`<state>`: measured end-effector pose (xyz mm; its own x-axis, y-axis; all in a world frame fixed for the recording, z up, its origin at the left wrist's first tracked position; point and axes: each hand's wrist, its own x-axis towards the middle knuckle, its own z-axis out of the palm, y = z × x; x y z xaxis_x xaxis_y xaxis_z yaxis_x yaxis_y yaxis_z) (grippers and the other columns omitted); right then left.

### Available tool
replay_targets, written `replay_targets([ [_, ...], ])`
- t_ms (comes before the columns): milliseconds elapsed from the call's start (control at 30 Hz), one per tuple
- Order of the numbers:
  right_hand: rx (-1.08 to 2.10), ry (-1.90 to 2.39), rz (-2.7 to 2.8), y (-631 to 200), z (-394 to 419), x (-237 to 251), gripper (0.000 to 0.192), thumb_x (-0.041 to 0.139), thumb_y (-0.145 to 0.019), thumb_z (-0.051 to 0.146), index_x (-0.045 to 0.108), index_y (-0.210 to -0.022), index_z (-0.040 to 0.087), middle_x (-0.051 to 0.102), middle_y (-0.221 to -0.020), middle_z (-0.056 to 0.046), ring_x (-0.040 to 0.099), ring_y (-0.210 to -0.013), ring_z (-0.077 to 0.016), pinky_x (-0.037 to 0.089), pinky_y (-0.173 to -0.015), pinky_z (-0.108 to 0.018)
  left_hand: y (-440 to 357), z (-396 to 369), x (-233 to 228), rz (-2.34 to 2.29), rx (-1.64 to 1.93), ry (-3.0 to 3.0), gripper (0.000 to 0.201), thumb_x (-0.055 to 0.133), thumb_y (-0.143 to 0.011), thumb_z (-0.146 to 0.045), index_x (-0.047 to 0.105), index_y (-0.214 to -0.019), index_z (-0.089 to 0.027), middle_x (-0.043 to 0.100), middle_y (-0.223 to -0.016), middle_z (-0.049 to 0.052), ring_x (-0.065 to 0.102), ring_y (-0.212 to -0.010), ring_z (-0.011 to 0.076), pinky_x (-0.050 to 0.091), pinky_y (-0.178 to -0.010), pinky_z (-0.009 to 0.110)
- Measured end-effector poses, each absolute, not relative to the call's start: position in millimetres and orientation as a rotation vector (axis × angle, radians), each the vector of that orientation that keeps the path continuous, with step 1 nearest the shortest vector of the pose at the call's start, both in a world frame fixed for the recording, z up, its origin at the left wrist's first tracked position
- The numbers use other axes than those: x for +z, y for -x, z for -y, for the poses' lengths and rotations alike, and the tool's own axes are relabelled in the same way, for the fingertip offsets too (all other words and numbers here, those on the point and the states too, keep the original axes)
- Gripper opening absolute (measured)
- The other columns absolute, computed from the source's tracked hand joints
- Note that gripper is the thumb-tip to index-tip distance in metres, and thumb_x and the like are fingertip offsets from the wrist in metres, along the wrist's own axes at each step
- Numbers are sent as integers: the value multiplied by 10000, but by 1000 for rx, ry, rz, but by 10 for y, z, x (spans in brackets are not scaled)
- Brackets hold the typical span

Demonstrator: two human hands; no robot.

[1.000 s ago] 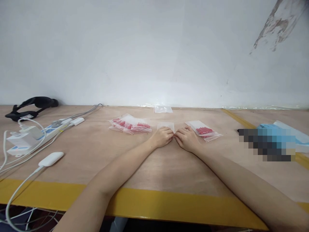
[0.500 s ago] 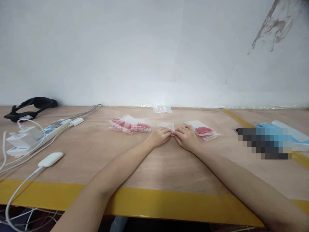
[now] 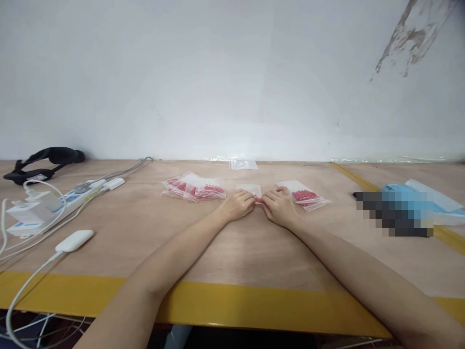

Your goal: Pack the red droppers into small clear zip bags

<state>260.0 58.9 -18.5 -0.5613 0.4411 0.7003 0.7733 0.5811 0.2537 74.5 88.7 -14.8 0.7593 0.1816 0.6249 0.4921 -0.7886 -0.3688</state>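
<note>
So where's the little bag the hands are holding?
The small clear bag lies mid-table, pinched between the left hand and right hand.

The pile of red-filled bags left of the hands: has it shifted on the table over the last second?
No. The pile of bags keeps its spot beside the white power strip and the left hand; only the camera drifted slightly.

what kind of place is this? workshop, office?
Most likely a small packing or assembly bench, not an office. A plywood table edged with yellow tape stands against a bare wall; piles of small clear bags of red parts lie beside both hands, and a power strip sits at left.
</note>
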Motion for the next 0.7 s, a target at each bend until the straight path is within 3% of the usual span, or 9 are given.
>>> replay_targets([
  [600,-732,1025,2235,-2749,-604,-135,246,419,-847,218,572,-664,161,598,-653,-26,495,-704,-141,241,-806,-341,-346,-835,-137,636,-734,2380,264,353,-903,-174,577,-768,-137,587,-697,63,582,-720,167,460,-710,296],
  [700,-668,1019,2264,-2715,-585,-117,180,467,-832,286,611,-797,183,628,-787,-39,515,-795,-163,269,-760,-321,-341,-826,-158,645,-710,2392,254,354,-905,-171,590,-816,-140,590,-704,59,582,-713,161,456,-694,284],
])
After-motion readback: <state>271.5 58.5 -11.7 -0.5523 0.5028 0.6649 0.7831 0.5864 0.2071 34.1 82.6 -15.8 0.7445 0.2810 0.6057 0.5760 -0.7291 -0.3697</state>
